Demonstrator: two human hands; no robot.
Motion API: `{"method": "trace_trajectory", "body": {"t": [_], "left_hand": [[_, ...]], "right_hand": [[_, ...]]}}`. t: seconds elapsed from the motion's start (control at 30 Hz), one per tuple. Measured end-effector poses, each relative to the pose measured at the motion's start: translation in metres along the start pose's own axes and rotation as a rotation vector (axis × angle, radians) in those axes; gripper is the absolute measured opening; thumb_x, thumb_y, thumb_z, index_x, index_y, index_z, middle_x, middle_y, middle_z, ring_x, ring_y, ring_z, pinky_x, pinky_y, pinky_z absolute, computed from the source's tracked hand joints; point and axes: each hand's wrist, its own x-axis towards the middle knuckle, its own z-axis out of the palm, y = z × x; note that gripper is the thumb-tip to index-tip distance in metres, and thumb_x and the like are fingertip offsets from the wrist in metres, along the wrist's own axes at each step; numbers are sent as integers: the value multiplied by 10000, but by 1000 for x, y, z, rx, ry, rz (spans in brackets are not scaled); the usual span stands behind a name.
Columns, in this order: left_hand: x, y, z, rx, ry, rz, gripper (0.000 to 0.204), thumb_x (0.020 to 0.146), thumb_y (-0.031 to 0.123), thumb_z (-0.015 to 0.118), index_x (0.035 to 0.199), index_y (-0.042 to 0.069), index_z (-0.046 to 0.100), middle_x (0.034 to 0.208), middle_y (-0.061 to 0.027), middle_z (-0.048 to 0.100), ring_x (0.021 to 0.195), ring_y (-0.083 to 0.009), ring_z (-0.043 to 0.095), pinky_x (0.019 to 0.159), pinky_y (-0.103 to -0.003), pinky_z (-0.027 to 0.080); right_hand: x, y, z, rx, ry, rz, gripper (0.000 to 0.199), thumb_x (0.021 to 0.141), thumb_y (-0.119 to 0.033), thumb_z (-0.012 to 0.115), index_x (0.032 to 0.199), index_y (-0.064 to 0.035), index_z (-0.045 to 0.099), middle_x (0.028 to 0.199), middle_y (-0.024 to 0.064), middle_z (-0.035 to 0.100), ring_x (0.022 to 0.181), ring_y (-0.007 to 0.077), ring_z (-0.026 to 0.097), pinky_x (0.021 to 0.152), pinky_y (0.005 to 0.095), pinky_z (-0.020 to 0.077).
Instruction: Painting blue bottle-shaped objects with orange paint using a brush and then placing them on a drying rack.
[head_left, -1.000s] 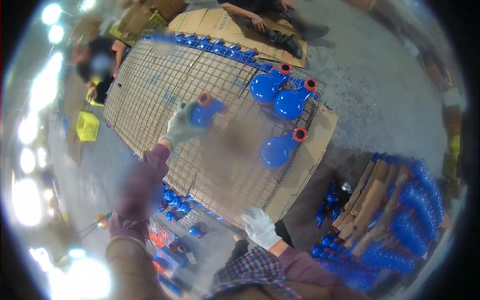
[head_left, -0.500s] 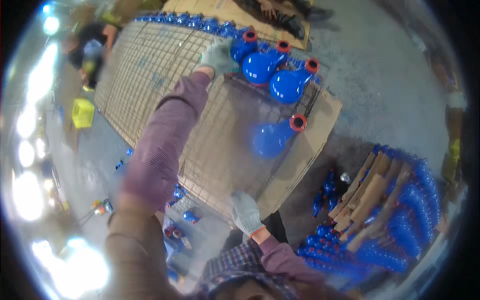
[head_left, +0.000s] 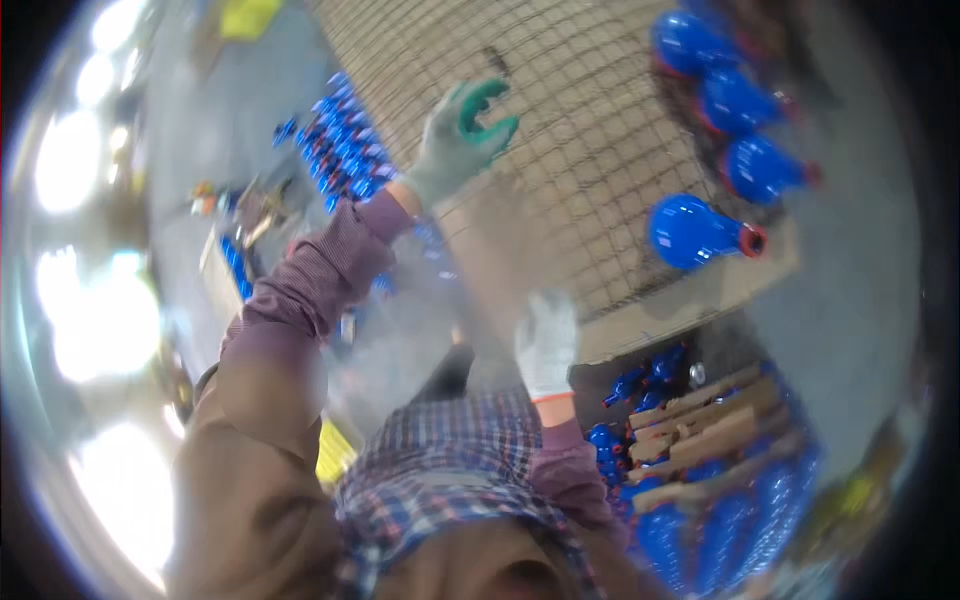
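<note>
My left hand (head_left: 462,140), in a pale glove with a green palm, hovers over a wire mesh (head_left: 580,120). Its fingers are apart and curved around nothing. At the near edge of the mesh-covered cardboard is my right hand (head_left: 548,345), gloved in white; blur hides whether its fingers grip anything. To the right a glossy blue bulb-shaped part (head_left: 688,232) lies on its side, its red-rimmed opening facing right. Beyond it sit similar blue parts (head_left: 755,168) in a row, away from both hands.
Many blue pieces with strips of cardboard (head_left: 710,430) are stacked at the lower right. Smaller blue pieces (head_left: 345,150) stand in rows on the floor at left. A yellow object (head_left: 335,450) is beside my left arm, another yellow thing (head_left: 248,15) farther off.
My view has turned, so the blue parts now appear farther right. My left hand has left the blue parts and come back over the mesh. My right hand stays near the close edge.
</note>
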Motion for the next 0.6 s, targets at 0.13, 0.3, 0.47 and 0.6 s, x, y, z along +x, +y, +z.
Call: {"method": "trace_trajectory", "body": {"t": [0.13,0.3,0.47,0.6], "left_hand": [[-180,-91,-56,110,179,-286,360,835,97,739,1169,16,630,1044,-60,650,922,-114,617,790,-260,514],[-407,-153,-92,239,-152,-868,379,816,236,759,1094,1,654,1039,-126,665,915,-165,638,822,-304,519],[-524,-206,-108,244,-177,-1057,451,801,291,732,1175,62,626,1080,-148,639,981,-279,641,851,-389,519],[-562,-299,-145,525,-441,-843,553,785,300,714,1292,144,559,1176,-124,585,1075,-339,581,870,-458,508]], "right_hand": [[-6,-37,-5,60,-57,-48,323,799,-35,648,1114,-105,630,1131,193,600,1036,381,581,874,457,487],[-39,-85,33,159,-216,-165,293,791,-7,655,1077,-68,632,1066,151,623,959,347,611,817,422,511],[-79,-104,104,76,-463,-230,264,797,-22,650,1053,-82,633,1060,137,616,976,342,605,831,414,512],[-125,-109,165,-50,-595,-140,272,791,-21,640,1050,-101,619,1071,132,601,973,331,608,823,415,519]]}}
